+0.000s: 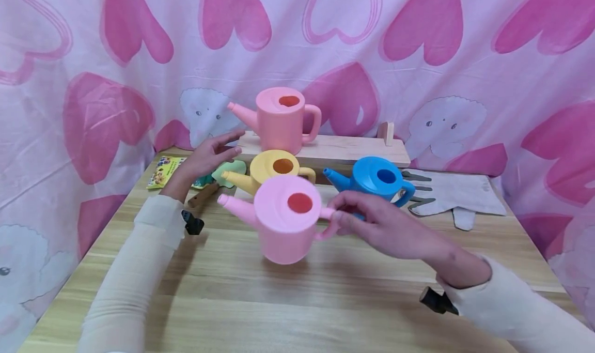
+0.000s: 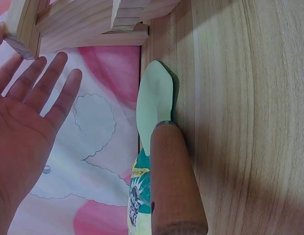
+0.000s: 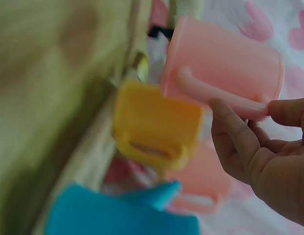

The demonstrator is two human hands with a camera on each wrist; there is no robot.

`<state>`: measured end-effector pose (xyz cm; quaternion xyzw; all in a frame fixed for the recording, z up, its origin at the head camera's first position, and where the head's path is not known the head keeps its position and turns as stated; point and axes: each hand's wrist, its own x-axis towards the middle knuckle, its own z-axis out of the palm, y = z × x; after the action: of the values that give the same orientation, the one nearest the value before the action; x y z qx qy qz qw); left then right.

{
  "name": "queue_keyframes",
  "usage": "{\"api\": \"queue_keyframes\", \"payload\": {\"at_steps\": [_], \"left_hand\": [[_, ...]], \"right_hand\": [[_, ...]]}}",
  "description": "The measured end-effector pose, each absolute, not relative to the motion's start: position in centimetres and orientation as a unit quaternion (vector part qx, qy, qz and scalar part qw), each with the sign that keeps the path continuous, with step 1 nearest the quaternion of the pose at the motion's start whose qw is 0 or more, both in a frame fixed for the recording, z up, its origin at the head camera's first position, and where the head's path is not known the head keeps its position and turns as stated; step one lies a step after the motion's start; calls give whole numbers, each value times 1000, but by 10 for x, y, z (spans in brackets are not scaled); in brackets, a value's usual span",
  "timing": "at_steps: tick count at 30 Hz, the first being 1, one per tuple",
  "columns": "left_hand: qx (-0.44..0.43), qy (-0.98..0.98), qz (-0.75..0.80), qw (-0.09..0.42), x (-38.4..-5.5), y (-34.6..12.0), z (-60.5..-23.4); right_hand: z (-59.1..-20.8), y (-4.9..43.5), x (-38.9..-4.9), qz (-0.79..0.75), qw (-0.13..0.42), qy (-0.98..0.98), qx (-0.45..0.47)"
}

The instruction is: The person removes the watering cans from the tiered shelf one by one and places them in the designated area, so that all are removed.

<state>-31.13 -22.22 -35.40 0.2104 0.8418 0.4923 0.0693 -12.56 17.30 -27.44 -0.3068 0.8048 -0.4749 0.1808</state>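
My right hand (image 1: 383,224) pinches the handle of a light pink watering can (image 1: 284,239) between thumb and fingers. That can hangs above the table, spout to the left; in the right wrist view the grip on its handle (image 3: 220,95) shows closely. Just behind it stands a yellow watering can (image 1: 264,163), partly hidden, and to the right a blue watering can (image 1: 364,177). My left hand (image 1: 204,159) reaches out with fingers extended, holding nothing. Its fingertips are right by the left end of a wooden shelf (image 1: 353,149), on which a salmon-pink watering can (image 1: 279,128) stands.
Below the left hand lies a trowel with a pale green blade (image 2: 156,93) and wooden handle (image 2: 176,181). A yellow packet (image 1: 165,172) lies at the table's left edge. Grey-white gloves (image 1: 460,190) lie at the right. A pink heart-patterned curtain (image 1: 288,63) encloses the table.
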Motion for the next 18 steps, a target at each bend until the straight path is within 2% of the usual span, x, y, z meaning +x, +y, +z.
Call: {"api": "queue_keyframes", "payload": {"at_steps": [3, 8, 18], "left_hand": [[212, 842, 492, 70, -312, -222, -355], [209, 846, 486, 64, -312, -223, -356], [204, 850, 483, 54, -313, -222, -359]], "right_hand": [[-287, 162, -125, -483, 230, 794, -289], [-308, 142, -123, -481, 272, 790, -264], [-353, 102, -118, -522, 268, 779, -219]]}}
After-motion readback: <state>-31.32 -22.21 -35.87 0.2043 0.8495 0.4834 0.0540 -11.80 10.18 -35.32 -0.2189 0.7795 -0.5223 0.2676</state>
